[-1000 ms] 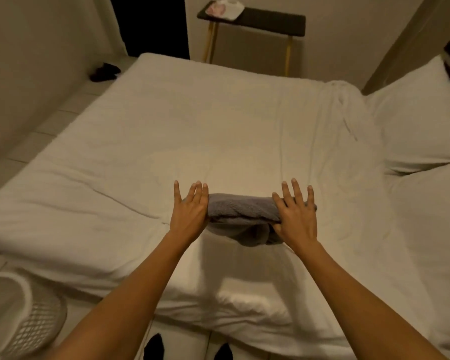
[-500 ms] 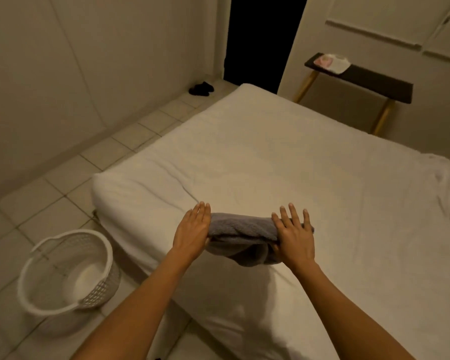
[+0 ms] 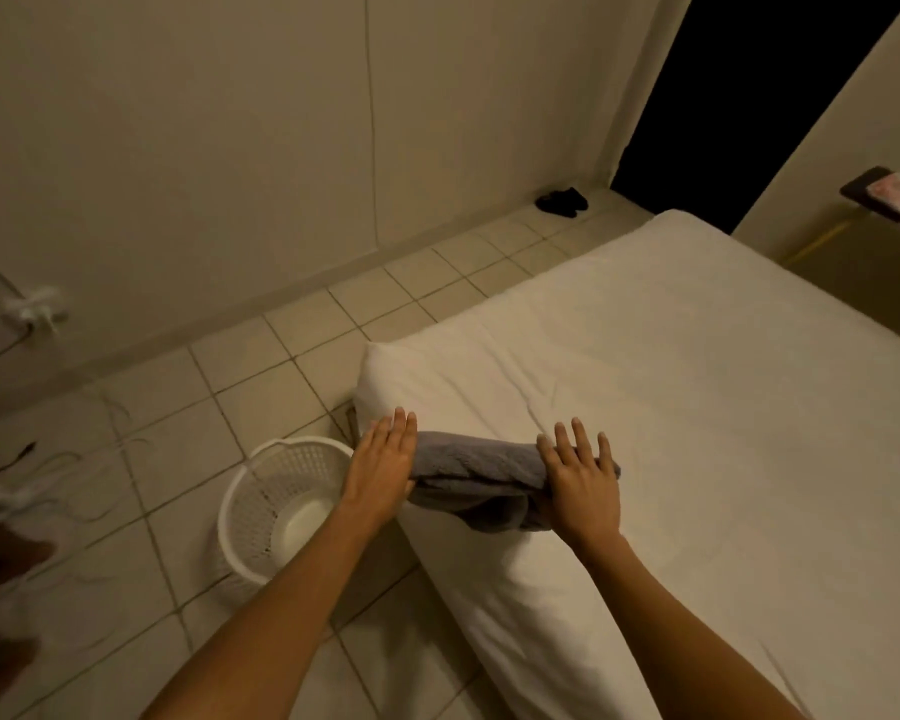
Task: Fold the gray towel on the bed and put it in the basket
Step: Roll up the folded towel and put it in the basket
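Observation:
The folded gray towel [image 3: 476, 472] is held between my two hands over the near left corner of the white bed [image 3: 697, 407]. My left hand [image 3: 383, 467] presses flat against its left end. At the right end, my right hand [image 3: 583, 480] clasps it with fingers spread; a loose flap hangs below. The white mesh basket [image 3: 253, 491] stands on the tiled floor just left of the bed corner, below and left of my left hand, with nothing in it.
Thin cables [image 3: 48, 470] trail over the floor tiles at the left. A dark item [image 3: 562, 201] lies on the floor by the dark doorway. A dark side table [image 3: 884, 200] with a pale thing on it stands at the far right.
Both hands have carried the towel left, from the middle of the bed's near edge to its left corner. My view has swung left, so the basket now sits close beside my left hand.

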